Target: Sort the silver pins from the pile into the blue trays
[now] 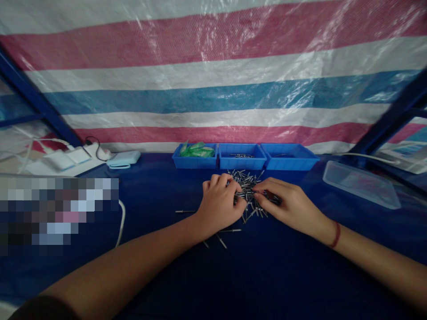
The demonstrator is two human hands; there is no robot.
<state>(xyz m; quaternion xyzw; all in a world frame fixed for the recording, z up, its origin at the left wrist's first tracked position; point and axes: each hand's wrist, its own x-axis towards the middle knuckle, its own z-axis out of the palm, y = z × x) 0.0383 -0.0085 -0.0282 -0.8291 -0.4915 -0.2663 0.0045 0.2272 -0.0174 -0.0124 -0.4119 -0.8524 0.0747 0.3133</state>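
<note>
A loose pile of metal blind rivets (246,180) lies on the dark blue tabletop, between my two hands. My left hand (218,202) rests at the pile's left side, fingers bent over it, thumb spread away from the index finger. From the right, my right hand (293,204) reaches in with thumb and index fingertips close together; several rivets show between them. A single blind rivet (185,212) lies left of my left wrist. A few more strays, including one rivet (221,242), lie nearer to me.
Three blue bins stand behind the pile: the left bin (195,163) has green packets (197,150), the middle bin (242,164) metal pieces. The right bin (290,163) sits beside a clear plastic lid (362,184). A power strip (66,161) and light-blue case (123,158) are at left.
</note>
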